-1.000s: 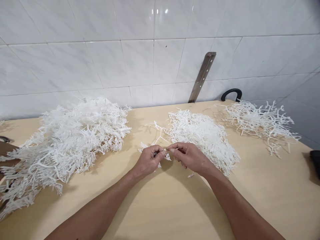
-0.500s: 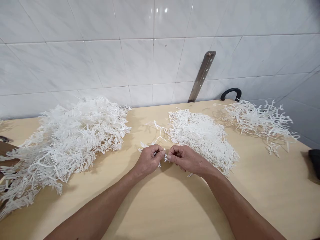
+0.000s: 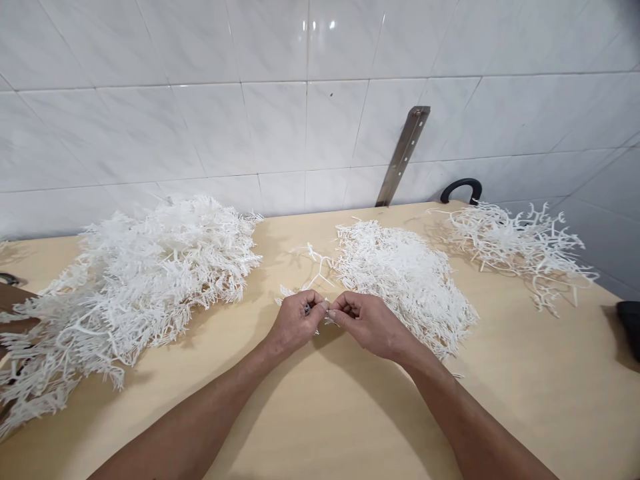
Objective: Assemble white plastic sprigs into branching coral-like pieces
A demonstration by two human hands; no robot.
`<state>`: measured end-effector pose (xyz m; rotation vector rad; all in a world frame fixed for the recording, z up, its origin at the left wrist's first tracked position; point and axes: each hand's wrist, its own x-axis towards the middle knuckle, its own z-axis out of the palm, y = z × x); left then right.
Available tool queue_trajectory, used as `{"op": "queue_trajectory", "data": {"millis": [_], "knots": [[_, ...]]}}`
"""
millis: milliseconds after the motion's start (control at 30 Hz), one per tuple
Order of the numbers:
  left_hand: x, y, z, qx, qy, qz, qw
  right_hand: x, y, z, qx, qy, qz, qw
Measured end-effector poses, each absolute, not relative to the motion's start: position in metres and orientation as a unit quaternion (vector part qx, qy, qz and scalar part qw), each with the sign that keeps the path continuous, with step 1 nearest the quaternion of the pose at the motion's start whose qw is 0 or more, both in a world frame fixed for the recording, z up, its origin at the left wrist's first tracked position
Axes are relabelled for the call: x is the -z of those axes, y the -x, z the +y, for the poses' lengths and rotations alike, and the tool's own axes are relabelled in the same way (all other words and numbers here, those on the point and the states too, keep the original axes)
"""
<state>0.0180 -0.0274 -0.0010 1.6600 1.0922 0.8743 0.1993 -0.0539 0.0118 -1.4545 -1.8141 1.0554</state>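
My left hand (image 3: 299, 317) pinches a small white branched plastic piece (image 3: 317, 329), which shows below and behind its fingers. Its fingertips meet those of my right hand (image 3: 363, 321), whose thumb and forefinger are also closed on the white piece. Most of that piece is hidden by my fingers. Just beyond the hands lies a thin white branching stem (image 3: 321, 267). A dense heap of small white pieces (image 3: 407, 273) lies beside my right hand, and a larger, feathery white heap (image 3: 165, 267) spreads out on the left.
At the far right of the wooden table (image 3: 310, 427) lies a looser pile of white stems (image 3: 520, 240). Behind it stands a black curved handle (image 3: 463, 183). A metal bracket (image 3: 404, 155) leans against the tiled wall. A black object (image 3: 631, 327) sits at the right edge.
My right hand has moved slightly left, so its fingertips now touch those of my left hand. A small white bit now shows by my right forearm.
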Motion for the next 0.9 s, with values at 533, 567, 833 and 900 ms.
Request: {"op": "queue_trajectory", "data": {"millis": [533,567,833,900], "knots": [[0.0007,-0.0187,-0.0274,-0.359,-0.676,0.445,0.465,-0.0112,-0.1901,-0.0580,-0.255,0.569,-0.724,0.295],[0.0013,-0.0186,-0.0271,-0.360,-0.678,0.443,0.463,-0.0112,-0.1901,-0.0580,-0.253,0.570,-0.724,0.295],[0.0003,-0.0191,-0.0262,-0.353,-0.676,0.446,0.469,-0.0081,-0.1905,-0.0576,-0.239,0.565,-0.733,0.293],[0.0009,-0.0196,-0.0263,-0.352,-0.685,0.447,0.455,-0.0074,-0.1898,-0.0572,-0.240,0.572,-0.732,0.282]]}}
